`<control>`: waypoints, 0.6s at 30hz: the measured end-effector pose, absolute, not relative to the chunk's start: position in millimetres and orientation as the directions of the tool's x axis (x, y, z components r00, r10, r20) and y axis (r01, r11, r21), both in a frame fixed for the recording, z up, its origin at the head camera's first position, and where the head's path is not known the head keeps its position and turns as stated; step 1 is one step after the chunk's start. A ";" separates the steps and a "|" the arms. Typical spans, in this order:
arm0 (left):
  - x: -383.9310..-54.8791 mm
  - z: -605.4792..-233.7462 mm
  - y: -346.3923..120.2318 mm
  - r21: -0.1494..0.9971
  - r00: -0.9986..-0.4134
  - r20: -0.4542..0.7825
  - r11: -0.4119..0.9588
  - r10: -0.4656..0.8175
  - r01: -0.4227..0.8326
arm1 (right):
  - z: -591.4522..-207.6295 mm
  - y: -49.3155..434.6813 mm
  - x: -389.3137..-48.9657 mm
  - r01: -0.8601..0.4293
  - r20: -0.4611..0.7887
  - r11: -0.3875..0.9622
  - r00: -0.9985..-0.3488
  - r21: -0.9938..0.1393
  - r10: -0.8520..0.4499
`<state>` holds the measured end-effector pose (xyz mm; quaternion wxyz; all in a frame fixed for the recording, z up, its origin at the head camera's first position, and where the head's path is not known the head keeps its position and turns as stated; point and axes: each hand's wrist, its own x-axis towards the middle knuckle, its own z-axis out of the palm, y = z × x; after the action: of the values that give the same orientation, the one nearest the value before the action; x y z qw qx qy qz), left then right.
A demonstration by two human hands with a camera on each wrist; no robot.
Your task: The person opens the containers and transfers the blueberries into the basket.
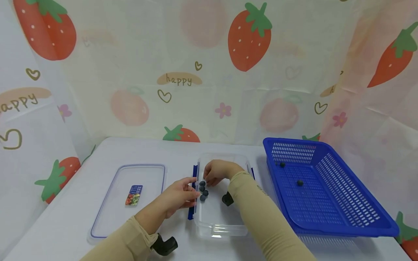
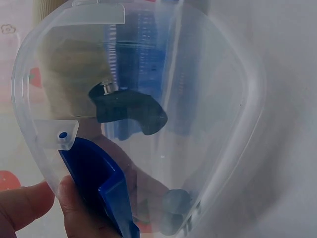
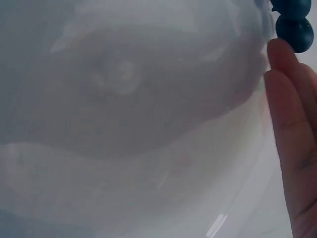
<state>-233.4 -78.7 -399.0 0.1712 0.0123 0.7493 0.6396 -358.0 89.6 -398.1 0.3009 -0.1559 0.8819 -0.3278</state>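
Observation:
Several blueberries (image 1: 205, 193) lie in a line along the left wall inside a clear plastic box (image 1: 222, 229). My left hand (image 1: 179, 197) grips the box's left side by the blue latch (image 2: 94, 171), thumb at the rim. My right hand (image 1: 220, 172) reaches down into the box at the far end of that line. In the right wrist view, its nearly straight fingers (image 3: 292, 129) end right at a dark blueberry (image 3: 295, 33). Through the box wall, the left wrist view shows two berries (image 2: 176, 202) beside the right hand.
To the right stands a blue perforated basket (image 1: 339, 232) with two dark berries (image 1: 300, 183) in it. A clear lid (image 1: 107, 217) with a blue-edged seal lies at the left, a printed label (image 1: 134, 195) on it. A strawberry-patterned curtain (image 1: 209, 72) hangs behind the white table (image 1: 183, 152).

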 end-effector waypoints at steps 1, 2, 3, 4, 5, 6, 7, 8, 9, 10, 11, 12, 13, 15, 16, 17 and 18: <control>-233.9 -399.4 -78.3 0.963 -0.941 -0.241 0.181 0.237 -0.201 | -398.2 89.9 -357.6 -0.069 -0.429 0.733 -0.772 -0.676 -0.469; -234.3 -399.8 -77.8 0.963 -0.941 -0.241 0.180 0.237 -0.201 | -398.3 90.3 -357.4 -0.060 -0.430 0.728 -0.773 -0.682 -0.466; -234.7 -400.1 -77.5 0.963 -0.941 -0.241 0.180 0.236 -0.201 | -398.4 90.8 -357.1 -0.053 -0.431 0.724 -0.773 -0.687 -0.465; -234.8 -400.4 -77.6 0.963 -0.941 -0.241 0.181 0.235 -0.201 | -398.5 91.0 -356.7 -0.046 -0.432 0.718 -0.772 -0.694 -0.467; -234.9 -400.7 -77.7 0.962 -0.941 -0.242 0.181 0.234 -0.203 | -398.5 91.1 -356.3 -0.040 -0.435 0.714 -0.769 -0.699 -0.470; -234.9 -400.9 -77.7 0.963 -0.942 -0.242 0.180 0.234 -0.203 | -398.5 91.3 -356.0 -0.035 -0.437 0.708 -0.765 -0.705 -0.473; -234.9 -401.1 -77.8 0.963 -0.942 -0.242 0.179 0.234 -0.203 | -398.5 91.5 -355.7 -0.030 -0.439 0.703 -0.761 -0.711 -0.477; -234.9 -401.3 -77.8 0.963 -0.941 -0.241 0.179 0.236 -0.202 | -398.5 91.7 -355.5 -0.026 -0.442 0.699 -0.758 -0.714 -0.480; -234.8 -401.2 -77.8 0.963 -0.941 -0.241 0.179 0.236 -0.202 | -398.4 91.9 -355.4 -0.023 -0.445 0.696 -0.754 -0.718 -0.484; -234.8 -401.2 -77.7 0.963 -0.941 -0.241 0.179 0.236 -0.201 | -398.5 92.1 -355.7 -0.025 -0.445 0.695 -0.752 -0.719 -0.487; -234.8 -401.2 -77.5 0.963 -0.942 -0.240 0.180 0.236 -0.201 | -398.6 92.3 -356.2 -0.023 -0.445 0.693 -0.751 -0.721 -0.488; -234.7 -401.1 -77.3 0.963 -0.942 -0.239 0.181 0.235 -0.199 | -398.8 92.5 -356.9 -0.021 -0.443 0.687 -0.751 -0.726 -0.490; -234.6 -401.0 -77.1 0.963 -0.942 -0.238 0.182 0.235 -0.198 | -399.2 92.7 -357.8 -0.021 -0.439 0.682 -0.751 -0.731 -0.493; -234.2 -400.5 -76.9 0.963 -0.943 -0.237 0.182 0.234 -0.197 | -400.2 93.3 -360.1 -0.018 -0.428 0.663 -0.750 -0.748 -0.504; -234.1 -400.1 -76.8 0.963 -0.943 -0.237 0.182 0.233 -0.198 | -400.8 93.7 -361.4 -0.018 -0.422 0.653 -0.749 -0.757 -0.510; -233.9 -400.0 -76.8 0.963 -0.943 -0.237 0.182 0.234 -0.197 | -401.4 94.1 -362.6 -0.014 -0.417 0.641 -0.748 -0.768 -0.516; -233.8 -399.8 -76.8 0.964 -0.943 -0.236 0.181 0.235 -0.196 | -401.9 94.5 -363.6 -0.014 -0.413 0.631 -0.745 -0.775 -0.524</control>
<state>-233.8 -76.8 -399.8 0.1685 0.0130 0.7498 0.6397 -363.6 94.5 -401.9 0.3195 -0.1592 0.8447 -0.3988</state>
